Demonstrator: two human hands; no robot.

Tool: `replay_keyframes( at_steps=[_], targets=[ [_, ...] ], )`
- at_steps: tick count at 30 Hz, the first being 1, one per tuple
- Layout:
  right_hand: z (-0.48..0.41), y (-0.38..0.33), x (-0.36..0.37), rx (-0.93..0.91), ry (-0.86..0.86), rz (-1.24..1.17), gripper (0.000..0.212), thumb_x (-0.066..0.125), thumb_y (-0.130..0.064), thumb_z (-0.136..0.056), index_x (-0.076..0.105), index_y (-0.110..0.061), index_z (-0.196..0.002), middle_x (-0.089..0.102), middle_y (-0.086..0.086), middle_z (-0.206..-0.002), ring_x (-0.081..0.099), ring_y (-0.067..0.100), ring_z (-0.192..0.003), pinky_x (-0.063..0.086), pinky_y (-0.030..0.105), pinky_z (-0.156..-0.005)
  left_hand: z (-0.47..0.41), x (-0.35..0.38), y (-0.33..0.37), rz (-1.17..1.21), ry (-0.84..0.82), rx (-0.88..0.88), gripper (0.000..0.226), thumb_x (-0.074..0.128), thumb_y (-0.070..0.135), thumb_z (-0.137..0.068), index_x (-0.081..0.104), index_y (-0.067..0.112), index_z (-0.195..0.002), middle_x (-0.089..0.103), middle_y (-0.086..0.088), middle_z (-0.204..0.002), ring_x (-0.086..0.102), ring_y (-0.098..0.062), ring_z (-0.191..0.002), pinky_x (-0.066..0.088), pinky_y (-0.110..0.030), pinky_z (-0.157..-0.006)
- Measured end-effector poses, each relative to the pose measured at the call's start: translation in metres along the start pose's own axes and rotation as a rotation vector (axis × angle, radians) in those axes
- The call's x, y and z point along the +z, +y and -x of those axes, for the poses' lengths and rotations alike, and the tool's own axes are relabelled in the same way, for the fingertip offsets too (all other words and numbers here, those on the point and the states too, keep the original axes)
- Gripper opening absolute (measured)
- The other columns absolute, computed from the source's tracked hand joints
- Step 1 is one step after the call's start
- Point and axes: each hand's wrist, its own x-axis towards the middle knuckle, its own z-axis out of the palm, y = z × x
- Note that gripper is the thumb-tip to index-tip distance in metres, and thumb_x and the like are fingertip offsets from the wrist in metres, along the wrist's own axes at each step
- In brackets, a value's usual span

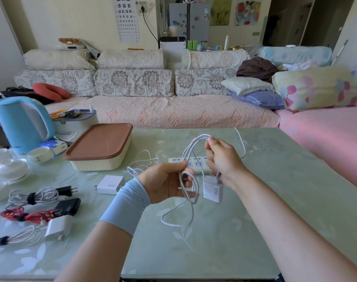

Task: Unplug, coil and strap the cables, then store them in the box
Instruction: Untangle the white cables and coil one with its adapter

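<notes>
White cable [196,189] hangs in loops above the pale green surface [275,190], held by both hands; left hand [165,182] has its grip curled round the lower loops; right hand [224,159] has its grip pinched on the upper loop; a white charger block [213,191] dangles below it; the lidded box [100,147] sits behind, to the left.

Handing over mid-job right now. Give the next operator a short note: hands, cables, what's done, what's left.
Left hand grips the lower loops of the thin white cable; right hand pinches its upper loop, the white square charger hanging below.
Done: strapped at the left of the green glass table: grey-white bundle, red bundle, white bundle.
Left: strap this coil; coil the loose white cable by the white GaN charger; open the cream box with the brown lid, still shut; store everything.
</notes>
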Motion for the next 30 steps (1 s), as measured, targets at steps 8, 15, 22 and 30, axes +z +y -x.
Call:
replay_keyframes(
  at_steps=[8, 15, 22, 30],
  targets=[
    [0.008, -0.003, 0.003, 0.002, -0.2, 0.008, 0.034, 0.034, -0.028, -0.108, 0.045, -0.017, -0.078, 0.021, -0.004, -0.055, 0.012, 0.009, -0.04, 0.005, 0.028, -0.05, -0.007, 0.005, -0.008, -0.497, 0.247, -0.029, 0.011, 0.063, -0.006, -0.084, 0.061, 0.006, -0.084, 0.068, -0.015, -0.085, 0.068, -0.024, -0.072, 0.059, -0.042, -0.082],
    [0.011, -0.001, 0.01, 0.0, -0.16, 0.125, 0.032, 0.056, -0.033, -0.099, 0.048, -0.019, -0.072, 0.025, -0.008, -0.05, 0.015, 0.01, -0.039, 0.01, 0.025, -0.046, -0.016, 0.006, -0.014, -0.596, 0.383, 0.159, 0.019, 0.072, 0.001, -0.08, 0.056, 0.011, -0.083, 0.065, -0.007, -0.075, 0.061, -0.019, -0.054, 0.058, -0.031, -0.061],
    [0.016, -0.002, 0.015, -0.026, -0.162, 0.311, 0.036, 0.069, -0.04, -0.09, 0.07, -0.004, -0.093, 0.032, -0.009, -0.045, 0.023, 0.007, -0.034, 0.019, 0.022, -0.039, -0.008, 0.021, -0.011, -1.516, 0.707, 0.113, 0.039, 0.073, 0.054, -0.067, 0.052, 0.025, -0.081, 0.064, 0.005, -0.085, 0.063, -0.023, -0.084, 0.05, -0.03, -0.075],
    [0.02, -0.014, -0.003, -0.006, -0.561, 0.107, 0.036, 0.047, -0.043, -0.095, 0.065, -0.017, -0.078, 0.021, -0.005, -0.051, 0.013, 0.008, -0.04, 0.01, 0.021, -0.044, -0.013, -0.012, -0.003, -0.89, 0.534, 0.587, 0.076, 0.085, 0.013, -0.066, 0.05, 0.019, -0.133, 0.063, 0.011, -0.113, 0.058, 0.006, -0.1, 0.039, -0.008, -0.087]
  ],
)
